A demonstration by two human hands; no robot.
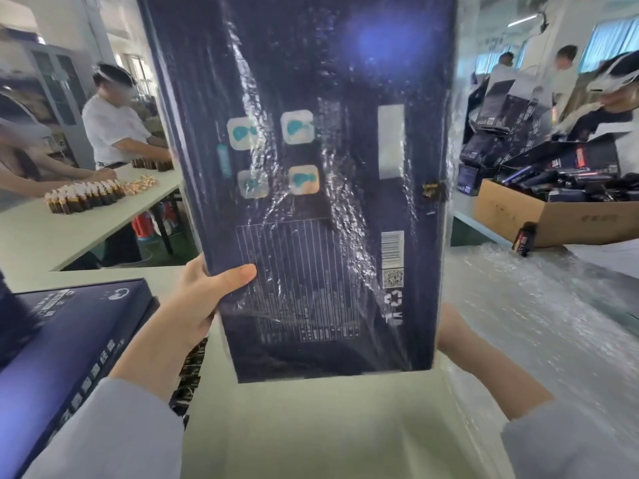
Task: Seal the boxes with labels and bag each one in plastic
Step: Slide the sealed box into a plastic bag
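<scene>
Centrally, the dark box [311,167], sheathed in a plastic bag [463,98], stands upright above the table [311,430]; left hand [200,299] grasps its edge at 8 o'clock; right hand [453,333] at 4 o'clock, grip hidden

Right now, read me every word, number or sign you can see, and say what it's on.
Nothing reads clearly as text.
Wrapped box: recycling arrows sign recognisable; fine print, barcode and square code too blurred.
Box on the left: white characters, blurred.
Small bottle: red label, unreadable.
Cardboard carton: faint print, unreadable.
</scene>
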